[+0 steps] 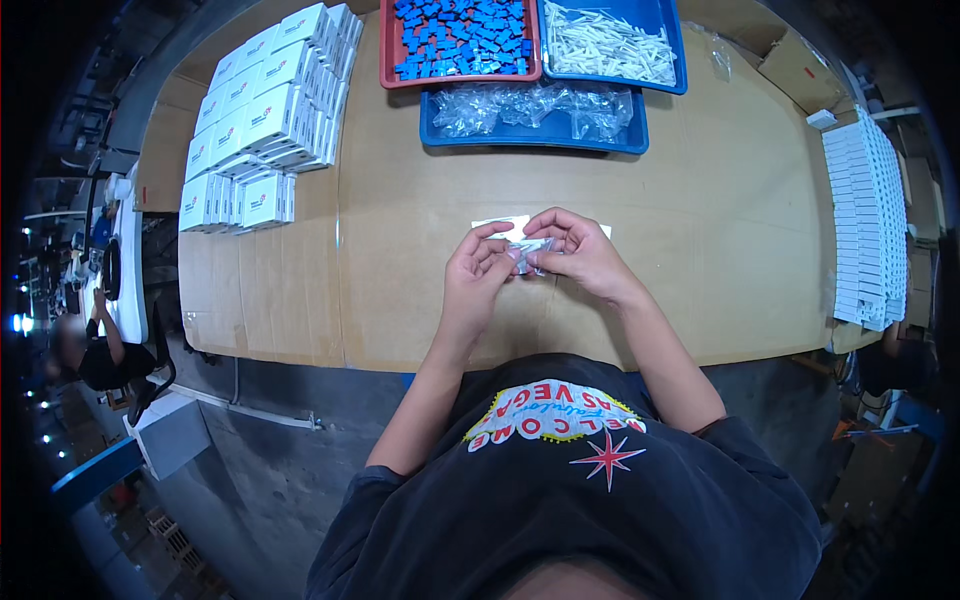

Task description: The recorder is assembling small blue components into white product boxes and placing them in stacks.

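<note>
Near the middle of the cardboard-covered table, my left hand [478,270] and my right hand [590,262] come together on a small clear plastic bag [530,257]. Thumbs and fingers of both hands are closed on it. What the bag contains, if anything, is too small to make out. Just behind the fingers lies a flat white piece [492,222], partly covered by my hands; I cannot tell whether it is a box or a card.
Stacked white boxes [245,120] stand at the left. At the back are a red tray [388,60] of blue plastic parts, a blue tray [680,60] of white sticks and a blue tray [530,145] of clear bags. White boxes [860,225] line the right edge.
</note>
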{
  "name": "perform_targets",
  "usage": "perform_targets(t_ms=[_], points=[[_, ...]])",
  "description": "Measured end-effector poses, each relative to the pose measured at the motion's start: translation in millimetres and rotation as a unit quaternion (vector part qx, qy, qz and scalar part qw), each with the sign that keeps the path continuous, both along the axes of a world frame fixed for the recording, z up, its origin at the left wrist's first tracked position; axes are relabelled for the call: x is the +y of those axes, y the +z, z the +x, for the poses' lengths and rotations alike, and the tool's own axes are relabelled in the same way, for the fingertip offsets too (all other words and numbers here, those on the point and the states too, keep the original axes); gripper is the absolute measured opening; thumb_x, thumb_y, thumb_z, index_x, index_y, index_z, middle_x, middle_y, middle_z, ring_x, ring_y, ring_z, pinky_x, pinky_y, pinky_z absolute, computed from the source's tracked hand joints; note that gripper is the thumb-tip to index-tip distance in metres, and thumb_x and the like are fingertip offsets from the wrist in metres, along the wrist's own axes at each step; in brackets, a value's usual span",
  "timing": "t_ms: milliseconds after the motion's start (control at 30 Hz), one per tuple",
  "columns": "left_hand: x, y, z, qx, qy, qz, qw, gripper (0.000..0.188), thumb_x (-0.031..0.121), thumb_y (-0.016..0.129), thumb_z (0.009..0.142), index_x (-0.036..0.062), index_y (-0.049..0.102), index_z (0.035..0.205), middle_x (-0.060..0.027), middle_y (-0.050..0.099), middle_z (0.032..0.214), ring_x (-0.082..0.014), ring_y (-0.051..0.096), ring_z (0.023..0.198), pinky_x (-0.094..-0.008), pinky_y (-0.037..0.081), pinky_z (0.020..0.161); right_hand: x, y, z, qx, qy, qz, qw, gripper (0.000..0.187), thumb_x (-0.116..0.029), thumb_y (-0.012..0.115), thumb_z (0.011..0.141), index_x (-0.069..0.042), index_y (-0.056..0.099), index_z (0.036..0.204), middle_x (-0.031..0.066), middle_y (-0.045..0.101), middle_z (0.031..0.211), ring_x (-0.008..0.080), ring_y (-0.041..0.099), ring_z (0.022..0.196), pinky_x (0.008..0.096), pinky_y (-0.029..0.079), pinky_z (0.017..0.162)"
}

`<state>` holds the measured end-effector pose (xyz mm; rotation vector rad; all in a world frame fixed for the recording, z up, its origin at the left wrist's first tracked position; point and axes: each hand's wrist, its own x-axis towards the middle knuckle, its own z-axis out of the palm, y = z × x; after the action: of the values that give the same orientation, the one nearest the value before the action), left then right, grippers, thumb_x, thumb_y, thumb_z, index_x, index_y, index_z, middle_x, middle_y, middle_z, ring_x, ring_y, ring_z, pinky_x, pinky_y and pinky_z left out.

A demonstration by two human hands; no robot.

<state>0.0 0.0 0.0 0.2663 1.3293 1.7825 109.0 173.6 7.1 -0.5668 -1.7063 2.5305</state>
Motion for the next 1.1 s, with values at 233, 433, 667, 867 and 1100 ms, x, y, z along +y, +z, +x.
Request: perform_targets(t_ms=[233,433,667,867,1100], points=[[1,4,0,0.086,-0.031,-0.002,0.996,0.033,-0.002,0.065,0.100,-0.0002,0.061,0.133,-0.0017,0.067,0.106,-0.0050,0.064,0.095,-0.0203,0.051,0.087,3,5,1,-0.012,-0.019,-0.012,1.000,0.026,0.000,0.071,0.096,0.000,0.062,0.120,0.0069,0.072,0.103,0.0125,0.071,0.089,0.0276,0.058,0.078],[2,-1,2,0.094,-0.009,0.000,0.996,0.033,-0.003,0.068,0.098,0.0000,0.061,0.131,-0.0005,0.065,0.103,-0.0036,0.061,0.089,-0.0192,0.050,0.081,6,-5,0,-0.025,-0.012,0.012,1.000,0.022,-0.003,0.073,0.098,0.000,0.065,0.118,0.0063,0.073,0.103,0.0115,0.071,0.090,0.0271,0.058,0.078],[0,0,-2,0.024,0.031,0.024,0.999,0.031,-0.001,0.067,0.099,0.0018,0.060,0.130,-0.0021,0.066,0.103,-0.0055,0.062,0.089,-0.0210,0.051,0.081,3,-3,-3,0.016,-0.012,0.016,1.000,0.033,0.002,0.074,0.095,0.000,0.062,0.127,0.0053,0.072,0.099,0.0113,0.071,0.089,0.0267,0.058,0.079],[-3,-4,-4,-0.007,0.070,-0.035,0.997,0.023,0.005,0.066,0.102,0.0033,0.060,0.124,-0.0024,0.068,0.100,-0.0077,0.063,0.086,-0.0223,0.052,0.081,6,3,-5,-0.015,-0.049,0.043,0.998,0.044,0.004,0.075,0.093,-0.003,0.059,0.133,0.0066,0.072,0.094,0.0109,0.071,0.087,0.0248,0.057,0.078],[-4,4,-13,-0.009,0.037,-0.039,0.998,0.033,0.005,0.066,0.102,0.0014,0.063,0.134,-0.0003,0.068,0.096,-0.0043,0.060,0.083,-0.0211,0.051,0.077,3,-9,-3,0.028,-0.042,0.012,0.999,0.026,0.001,0.074,0.096,0.001,0.068,0.121,0.0050,0.073,0.097,0.0080,0.069,0.088,0.0229,0.056,0.077]])
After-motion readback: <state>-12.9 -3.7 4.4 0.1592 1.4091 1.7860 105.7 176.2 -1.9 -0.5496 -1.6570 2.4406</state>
